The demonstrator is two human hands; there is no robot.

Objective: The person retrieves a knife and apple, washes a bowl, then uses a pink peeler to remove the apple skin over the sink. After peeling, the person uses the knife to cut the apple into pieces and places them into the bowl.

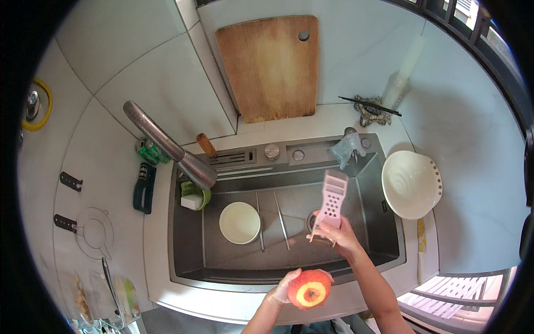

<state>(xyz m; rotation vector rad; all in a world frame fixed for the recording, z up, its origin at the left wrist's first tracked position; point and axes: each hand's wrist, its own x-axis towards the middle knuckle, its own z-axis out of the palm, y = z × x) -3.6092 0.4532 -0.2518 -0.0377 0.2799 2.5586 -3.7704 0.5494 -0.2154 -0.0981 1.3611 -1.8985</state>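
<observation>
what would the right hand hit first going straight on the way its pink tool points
Likely the greyish cloth at the back of the sink, but depth is unclear; the right hand might pass above.

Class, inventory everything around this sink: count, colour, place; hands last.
Sink: 1, grey, centre
Apple: 1, partly peeled red, front
Grater: 1, pink, over sink
Bowls: 2, white, in and right of sink
Metal sticks: 2, silver, in sink
Tap: 1, silver, sink's left
Sponge: 1, white, sink's left
Cutting board: 1, brown, behind sink
Wooden handle: 1, brown, back
Bag or cloth: 1, pale, back right
Bottle: 1, whitish, back right
Stick: 1, black, beside bottle
Cans: count unclear, green, back left
Unclear item: 1, dark teal, left
Ring: 1, yellow, far left
Hooks: 2, black, far left
Wire frame: 1, grey, far left
Thin tool: 1, yellow/white, right
Left hand: 1, holding apple
Right hand: 1, holding grater
</observation>
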